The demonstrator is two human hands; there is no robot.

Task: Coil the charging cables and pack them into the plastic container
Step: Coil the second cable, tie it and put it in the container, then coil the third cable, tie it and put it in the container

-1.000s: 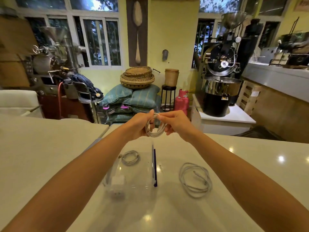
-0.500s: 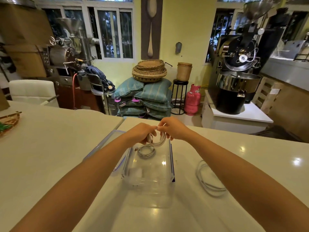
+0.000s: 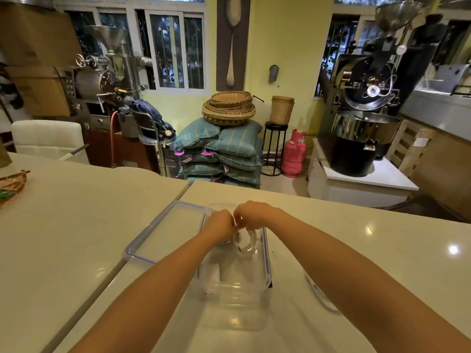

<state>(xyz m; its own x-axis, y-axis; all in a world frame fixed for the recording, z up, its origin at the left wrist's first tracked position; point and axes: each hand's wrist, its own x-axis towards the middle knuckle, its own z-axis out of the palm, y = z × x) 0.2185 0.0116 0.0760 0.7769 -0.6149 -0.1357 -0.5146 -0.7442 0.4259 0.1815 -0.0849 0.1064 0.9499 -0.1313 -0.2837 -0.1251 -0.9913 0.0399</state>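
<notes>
clear plastic container (image 3: 265, 256) sits on the pale countertop (image 3: 382, 240), near the seam where two counter slabs meet. its walls are transparent and its right rim shows a dark blue edge. the matching lid (image 3: 165, 230), also clear with a blue-violet border, lies flat on the counter, touching the container's left side.

both hands are positioned over the far end of the container. the left hand (image 3: 220, 226) and the right hand (image 3: 252, 214) meet fingertip to fingertip, each pinching the top of a small coiled white cable (image 3: 246, 240). the coil hangs below the fingers, inside the opening of the container. whether it touches the container floor cannot be told through the clear plastic.

a second coil appears as a dark ring (image 3: 228, 242) just beneath the left hand, inside the container; most of it is hidden by the hand. a white block-shaped item (image 3: 210, 273) rests near the container's near-left corner; its details are blurred by the plastic.

a further loose white cable (image 3: 318, 293) lies on the counter to the right of the container, apart from it and partly covered by the right forearm.

a woven basket (image 3: 12, 183) sits at the far left edge of the adjoining counter, well apart from the work area.
</notes>
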